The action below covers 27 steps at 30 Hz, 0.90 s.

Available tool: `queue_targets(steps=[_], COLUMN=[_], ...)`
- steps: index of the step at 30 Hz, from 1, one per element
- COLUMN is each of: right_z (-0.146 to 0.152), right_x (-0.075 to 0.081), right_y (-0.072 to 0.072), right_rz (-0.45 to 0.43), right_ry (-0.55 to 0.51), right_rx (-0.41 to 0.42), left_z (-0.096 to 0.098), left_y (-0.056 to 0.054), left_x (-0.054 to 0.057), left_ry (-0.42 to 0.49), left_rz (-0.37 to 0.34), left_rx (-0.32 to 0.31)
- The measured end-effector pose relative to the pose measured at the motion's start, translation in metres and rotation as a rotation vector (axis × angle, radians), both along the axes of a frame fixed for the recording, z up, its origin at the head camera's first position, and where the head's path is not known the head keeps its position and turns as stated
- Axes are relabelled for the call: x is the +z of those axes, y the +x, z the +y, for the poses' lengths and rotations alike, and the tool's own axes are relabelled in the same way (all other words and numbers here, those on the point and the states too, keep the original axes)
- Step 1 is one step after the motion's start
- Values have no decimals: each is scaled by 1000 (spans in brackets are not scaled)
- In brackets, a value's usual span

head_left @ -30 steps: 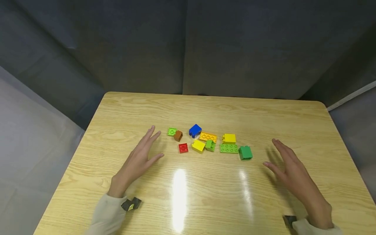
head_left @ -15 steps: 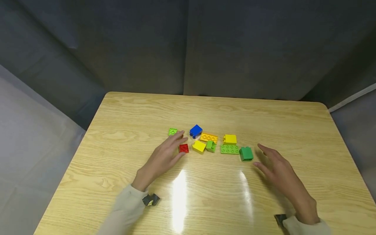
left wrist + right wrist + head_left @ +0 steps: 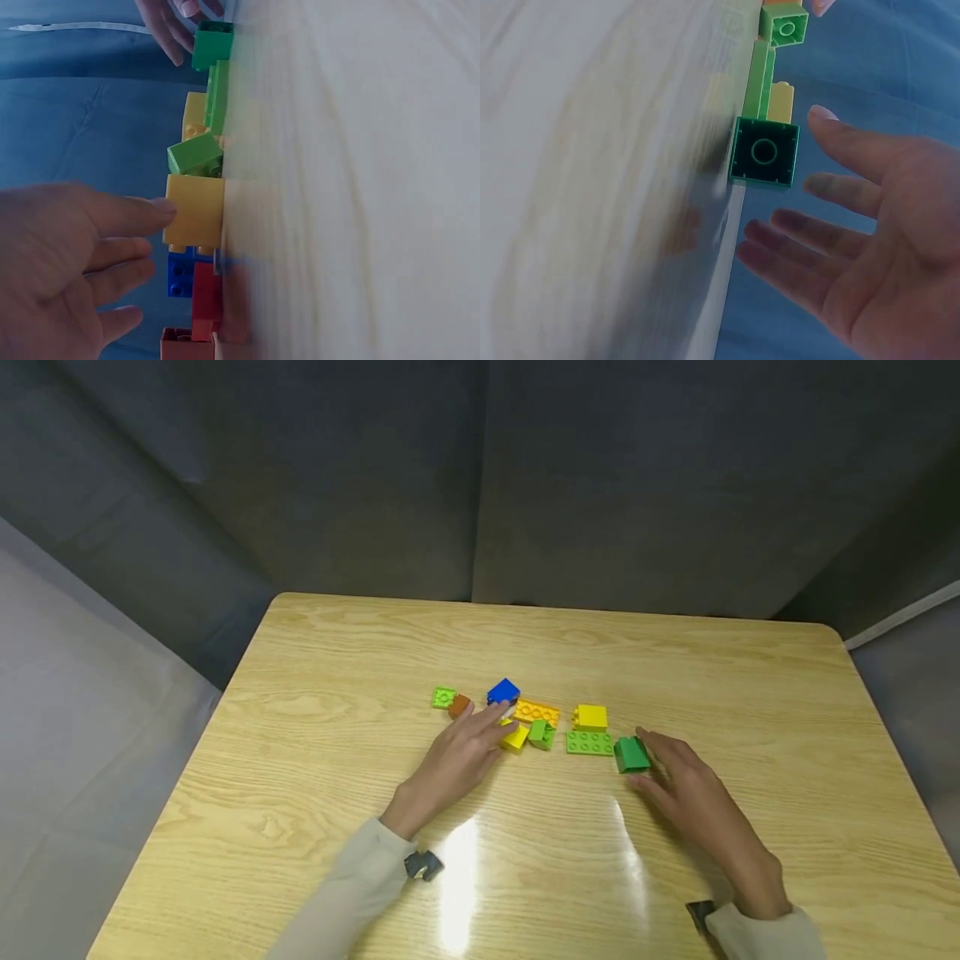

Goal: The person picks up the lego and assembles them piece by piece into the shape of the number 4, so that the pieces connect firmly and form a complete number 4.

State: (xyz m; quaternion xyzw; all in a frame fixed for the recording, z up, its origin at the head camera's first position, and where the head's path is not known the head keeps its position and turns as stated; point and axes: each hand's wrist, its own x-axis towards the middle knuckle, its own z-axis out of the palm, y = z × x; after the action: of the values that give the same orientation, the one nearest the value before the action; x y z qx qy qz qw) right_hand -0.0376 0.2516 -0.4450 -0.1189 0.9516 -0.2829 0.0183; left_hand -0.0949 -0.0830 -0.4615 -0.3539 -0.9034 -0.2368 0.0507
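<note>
My left hand (image 3: 453,752) reaches over the left part of a group of toy building bricks, fingers extended. Its thumb tip is right at a yellow brick (image 3: 195,210) in the left wrist view. A red brick (image 3: 206,300) shows there too, but the hand hides it from the head camera. Just beyond the fingertips is a blue brick (image 3: 503,691). At the right end of the group, my right hand (image 3: 693,793) has its thumb and fingers spread beside a dark green brick (image 3: 632,755). The right wrist view shows that brick's hollow underside (image 3: 765,150) and a gap before the fingers.
Between the hands lie an orange brick (image 3: 537,712), a light green sloped brick (image 3: 542,734), a flat light green brick (image 3: 590,743) and a second yellow brick (image 3: 591,718). Further left are a brown brick (image 3: 458,706) and a small light green one (image 3: 443,697). Dark curtains (image 3: 480,485) hang behind the wooden table (image 3: 337,643).
From the left side, my left hand has moved right across the brown and red bricks to the yellow one. My right hand has come left to the dark green brick. The bricks appear unmoved.
</note>
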Motion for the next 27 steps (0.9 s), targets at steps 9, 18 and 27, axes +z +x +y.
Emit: queue_targets(steps=[9, 18, 27], right_z=[-3, -5, -6], right_x=[-1, 0, -2], right_y=[-3, -9, -12], right_rz=[4, -10, -3], right_ry=[15, 25, 13], right_rx=[24, 62, 62], left_z=[2, 1, 4], left_y=[-1, -3, -3], left_x=[-2, -2, -1], left_ry=[-55, -52, -32], left_rz=[-4, 4, 2], left_rx=[9, 26, 36])
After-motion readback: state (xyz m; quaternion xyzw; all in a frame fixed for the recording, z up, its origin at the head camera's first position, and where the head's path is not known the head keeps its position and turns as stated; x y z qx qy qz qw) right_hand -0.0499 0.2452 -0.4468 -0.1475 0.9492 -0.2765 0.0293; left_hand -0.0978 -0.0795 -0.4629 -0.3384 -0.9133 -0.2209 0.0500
